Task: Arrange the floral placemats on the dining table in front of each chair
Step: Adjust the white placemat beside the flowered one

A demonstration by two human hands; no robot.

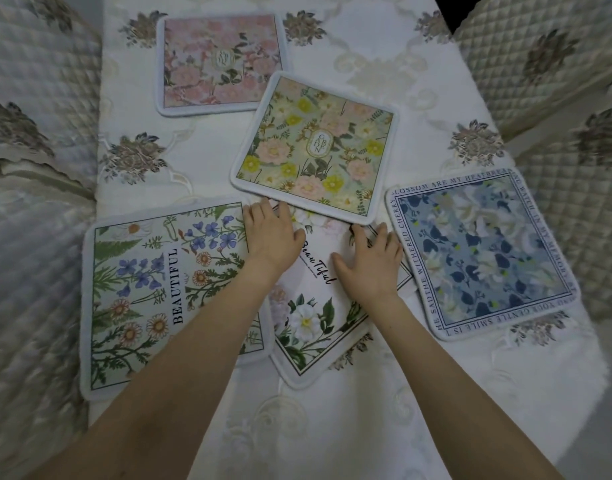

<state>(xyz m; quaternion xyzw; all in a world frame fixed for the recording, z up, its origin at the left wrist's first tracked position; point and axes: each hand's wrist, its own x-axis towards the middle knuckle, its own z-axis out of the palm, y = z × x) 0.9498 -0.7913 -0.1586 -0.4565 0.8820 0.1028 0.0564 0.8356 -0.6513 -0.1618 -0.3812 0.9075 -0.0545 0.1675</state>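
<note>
Lying on a cream embroidered tablecloth [384, 393] with brownish flower motifs: five square fabric placemats with pale bound edges. Sitting farthest, the pink blossom-print placemat [221, 62], its near corner tucked under the green placemat with yellow and peach flowers [315, 147], which is tilting and overlapping the far edge of the white placemat with a white rose and the script "Beautiful" [308, 303]. Resting at the near left, the pale placemat with blue and orange wildflowers and the word "BEAUTIFUL" [152, 289], its right edge touching or just overlapping the white one; cannot tell which. Lying at the near right, the blue placemat with white lilies and a border of lettering [481, 251], just beside the white one.

Pressing flat with fingers spread, the left hand [273, 237], partly on the wildflower mat's far right corner and partly on the white mat, fingertips reaching the green mat's near edge; gripping nothing. Lying palm down and open on the white mat, the right hand [370, 261], fingertips by the green mat's near corner.

Flanking the table on both sides, quilted cream chair covers [31, 81]
</note>
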